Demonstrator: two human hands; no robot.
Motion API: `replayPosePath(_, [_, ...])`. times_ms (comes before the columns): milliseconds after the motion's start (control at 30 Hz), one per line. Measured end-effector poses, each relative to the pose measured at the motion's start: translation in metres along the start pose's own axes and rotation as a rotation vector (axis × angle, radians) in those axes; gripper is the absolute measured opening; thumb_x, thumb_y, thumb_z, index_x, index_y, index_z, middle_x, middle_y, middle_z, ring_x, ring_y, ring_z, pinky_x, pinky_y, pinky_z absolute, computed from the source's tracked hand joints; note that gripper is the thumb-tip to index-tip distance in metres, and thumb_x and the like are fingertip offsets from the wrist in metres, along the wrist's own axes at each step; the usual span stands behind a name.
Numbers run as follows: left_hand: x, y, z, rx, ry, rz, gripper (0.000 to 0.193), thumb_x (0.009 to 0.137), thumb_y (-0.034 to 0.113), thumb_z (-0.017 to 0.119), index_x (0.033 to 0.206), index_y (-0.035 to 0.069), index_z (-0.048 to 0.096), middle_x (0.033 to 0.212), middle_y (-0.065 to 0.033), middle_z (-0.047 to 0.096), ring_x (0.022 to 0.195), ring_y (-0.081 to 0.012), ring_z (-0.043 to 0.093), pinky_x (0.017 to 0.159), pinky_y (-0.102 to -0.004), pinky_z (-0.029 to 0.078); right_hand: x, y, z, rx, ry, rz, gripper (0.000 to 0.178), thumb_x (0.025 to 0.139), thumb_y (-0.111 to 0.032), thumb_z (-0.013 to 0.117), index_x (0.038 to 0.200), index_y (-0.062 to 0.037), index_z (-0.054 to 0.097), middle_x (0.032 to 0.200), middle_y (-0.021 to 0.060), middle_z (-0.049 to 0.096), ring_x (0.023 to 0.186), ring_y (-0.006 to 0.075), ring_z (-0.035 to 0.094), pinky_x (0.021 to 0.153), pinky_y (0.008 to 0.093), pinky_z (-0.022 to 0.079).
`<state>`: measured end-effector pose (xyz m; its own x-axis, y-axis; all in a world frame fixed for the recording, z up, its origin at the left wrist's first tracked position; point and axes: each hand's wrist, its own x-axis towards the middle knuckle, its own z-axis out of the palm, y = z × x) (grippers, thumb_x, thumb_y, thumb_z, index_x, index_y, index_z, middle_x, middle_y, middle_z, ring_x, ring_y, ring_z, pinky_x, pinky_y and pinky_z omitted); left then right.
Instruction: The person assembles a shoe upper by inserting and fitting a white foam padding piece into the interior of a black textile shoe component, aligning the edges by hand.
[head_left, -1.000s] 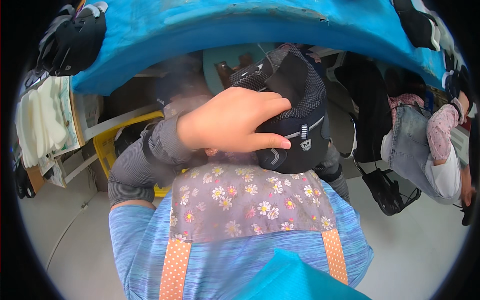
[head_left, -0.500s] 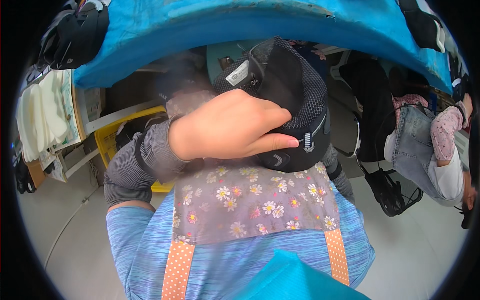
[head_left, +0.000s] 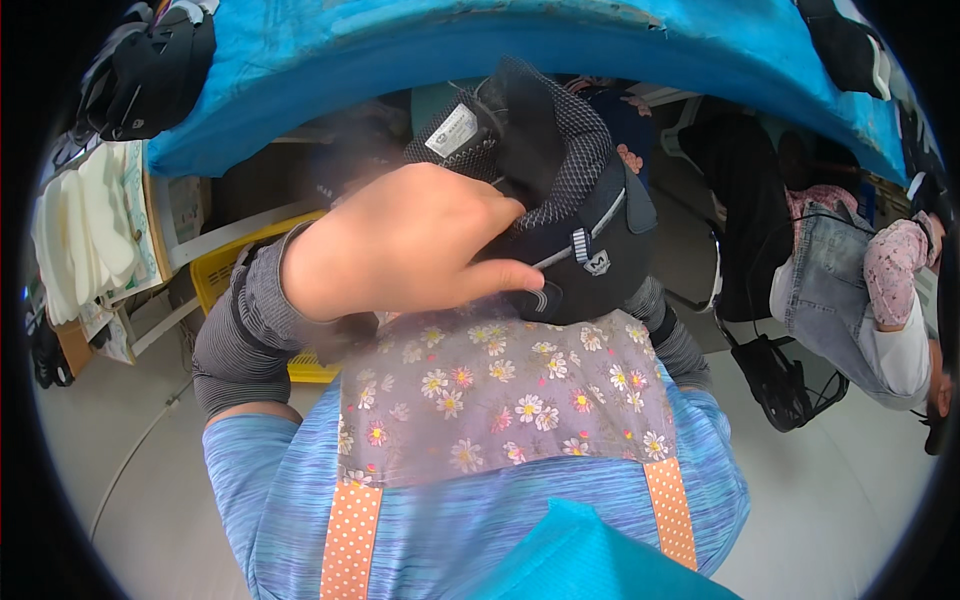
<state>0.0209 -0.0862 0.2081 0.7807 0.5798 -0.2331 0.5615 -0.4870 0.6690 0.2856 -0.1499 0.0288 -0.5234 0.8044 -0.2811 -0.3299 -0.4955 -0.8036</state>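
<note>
A black shoe upper (head_left: 605,245) with a mesh-lined collar, a small striped loop and a pale badge is held up over my lap. Its opening faces up, and a white label (head_left: 452,131) shows inside. My left hand (head_left: 410,240) comes across from the left, its fingers curled over the near edge of the collar and its thumb along the outer side. My right hand is hidden behind the upper; only its striped grey sleeve (head_left: 660,330) shows. A floral apron (head_left: 500,400) lies below.
A blue-covered table (head_left: 450,45) arches across the far side, with black shoe parts (head_left: 165,75) at its left. White insole-shaped pieces (head_left: 90,220) stand on the left by a yellow basket (head_left: 215,275). On the right sits another person (head_left: 850,270) beside a black bag (head_left: 775,385).
The shoe upper has shifted left and turned, bringing its badge into view. My left hand has moved left with it, its thumb farther from the fingers.
</note>
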Motion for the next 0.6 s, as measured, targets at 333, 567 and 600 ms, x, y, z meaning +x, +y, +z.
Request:
replayPosePath(333, [0.022,-0.017,0.013,-0.233,-0.128,0.117,0.063,0.080,0.049,0.076,0.082,-0.011,0.058,0.073,-0.0249,0.058,0.067,-0.0397,0.061,0.059,-0.0402,0.048,0.012,0.004,0.002,-0.016,-0.041,-0.004,0.053,0.105,-0.021,0.044,0.151,-0.0036,0.025,0.145,0.0081,0.042,0.130,0.0162,0.045,0.109,0.0310,0.039])
replayPosePath(567, [0.034,-0.004,-0.005,-0.364,-0.464,-0.153,0.067,0.081,0.053,0.076,0.072,-0.010,0.057,0.063,-0.0202,0.058,0.064,-0.0328,0.065,0.054,-0.0400,0.047,0.006,0.004,-0.002,-0.010,-0.005,-0.007,0.054,0.104,-0.021,0.044,0.151,-0.0036,0.026,0.145,0.0082,0.042,0.130,0.0164,0.045,0.109,0.0311,0.039])
replayPosePath(600, [0.030,-0.004,-0.002,-0.280,-0.261,-0.091,0.066,0.080,0.054,0.076,0.081,-0.010,0.057,0.062,-0.0197,0.058,0.064,-0.0341,0.065,0.054,-0.0395,0.048,0.002,0.003,-0.005,-0.008,0.007,-0.007,0.054,0.104,-0.021,0.044,0.151,-0.0036,0.026,0.145,0.0083,0.042,0.130,0.0165,0.045,0.109,0.0311,0.039])
